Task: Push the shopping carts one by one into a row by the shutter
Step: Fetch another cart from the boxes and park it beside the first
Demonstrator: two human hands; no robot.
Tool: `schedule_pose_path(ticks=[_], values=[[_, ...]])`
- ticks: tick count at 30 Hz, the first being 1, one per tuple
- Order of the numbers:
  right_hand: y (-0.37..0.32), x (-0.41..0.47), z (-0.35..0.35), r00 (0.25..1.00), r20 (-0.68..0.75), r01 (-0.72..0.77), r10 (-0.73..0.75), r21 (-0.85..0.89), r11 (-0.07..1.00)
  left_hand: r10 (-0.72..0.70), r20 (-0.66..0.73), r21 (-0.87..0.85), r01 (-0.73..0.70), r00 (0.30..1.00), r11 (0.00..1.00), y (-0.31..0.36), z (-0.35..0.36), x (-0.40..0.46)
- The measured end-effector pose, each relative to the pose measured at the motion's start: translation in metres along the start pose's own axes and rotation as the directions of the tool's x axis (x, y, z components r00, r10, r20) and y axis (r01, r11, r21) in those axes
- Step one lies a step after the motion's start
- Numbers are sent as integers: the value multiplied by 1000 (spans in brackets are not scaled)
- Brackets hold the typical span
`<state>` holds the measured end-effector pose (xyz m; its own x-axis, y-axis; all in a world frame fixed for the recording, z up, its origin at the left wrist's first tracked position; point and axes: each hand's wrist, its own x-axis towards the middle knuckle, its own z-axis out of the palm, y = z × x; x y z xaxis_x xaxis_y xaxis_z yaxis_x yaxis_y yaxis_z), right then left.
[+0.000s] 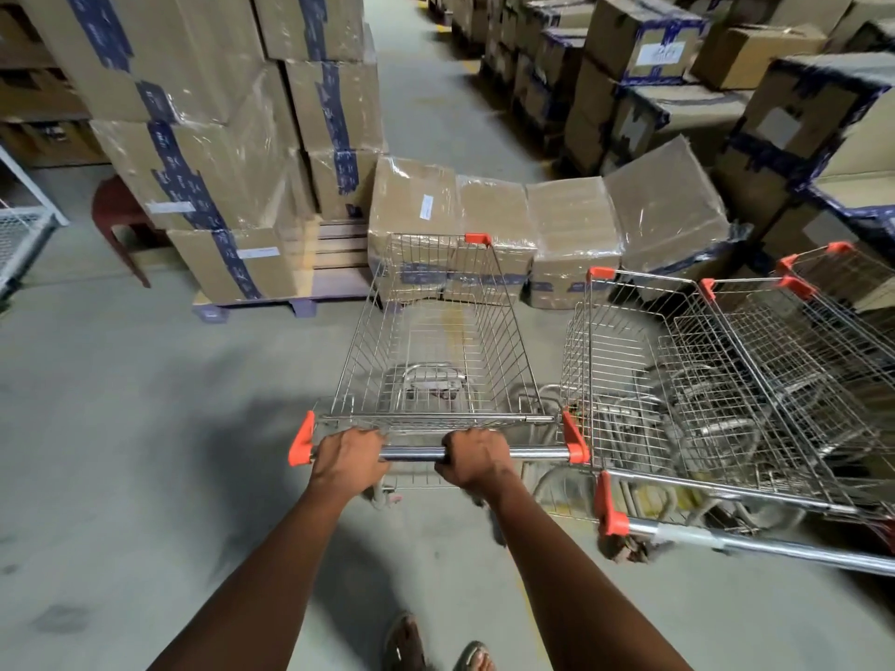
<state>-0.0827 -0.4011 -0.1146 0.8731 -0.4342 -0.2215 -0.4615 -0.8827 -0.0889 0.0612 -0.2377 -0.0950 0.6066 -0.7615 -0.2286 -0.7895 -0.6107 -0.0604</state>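
An empty wire shopping cart (436,341) with orange corner caps stands straight ahead of me on the grey floor. Its chrome handle bar (537,452) runs across the middle of the view. My left hand (349,458) grips the bar near its left end. My right hand (477,460) grips it near the centre. Directly right of it, almost touching, stand other wire carts (702,380) nested side by side, angled away to the right. No shutter is in view.
Wrapped cardboard boxes (494,230) lie on the floor just beyond the cart's front. A tall box stack on a pallet (232,138) rises at the left, with a red stool (116,210) beside it. More boxes (678,79) line the right. An aisle (416,89) runs ahead.
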Motion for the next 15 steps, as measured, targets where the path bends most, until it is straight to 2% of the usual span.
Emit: schedule_pose_path(ticks=[8, 15], values=[[-37, -55, 12, 996, -30, 82, -84, -63, 995, -43, -5, 4, 43, 999, 999, -10, 13, -63], [-46, -124, 30, 988, -43, 141, -148, -145, 979, -120, 11, -8, 120, 993, 993, 15, 36, -140]])
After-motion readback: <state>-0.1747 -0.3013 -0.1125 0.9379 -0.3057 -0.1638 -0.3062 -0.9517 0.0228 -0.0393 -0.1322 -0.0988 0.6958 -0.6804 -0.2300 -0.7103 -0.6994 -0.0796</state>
